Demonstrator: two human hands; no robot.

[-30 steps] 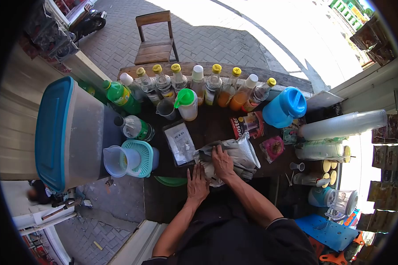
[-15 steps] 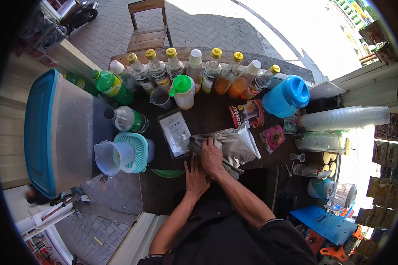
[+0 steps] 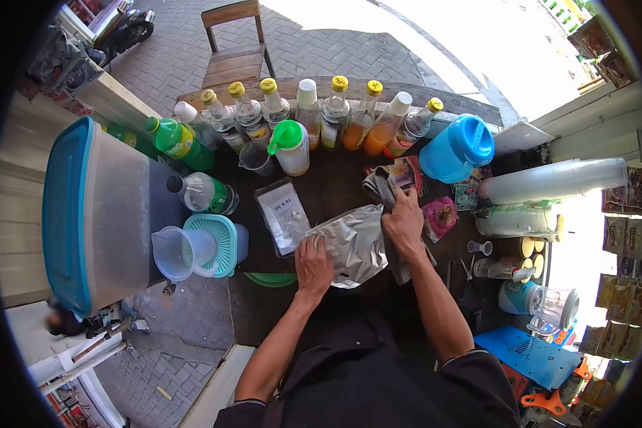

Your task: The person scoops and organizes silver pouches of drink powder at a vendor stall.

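Observation:
A shiny silver foil pouch lies flat on the dark tabletop in front of me. My left hand is at its left edge, fingers closed on the foil. In my right hand is a bunched grey cloth, pressed against the pouch's right edge; part of the cloth hangs below the hand. Just left of the pouch is a clear plastic packet marked "10 x 30". A pink bundle lies beside my right hand, and the cloth partly covers a red printed packet.
Several bottles line the table's back edge, with a green-lidded jug before them. A blue pitcher and stacked plastic cups stand right. Leftward are a large lidded bin, a teal-lidded container and a clear measuring jug.
My right hand has moved right with the cloth, from the pouch's left side to its right edge. My left hand has risen onto the left edge. The pouch has turned and shifted left.

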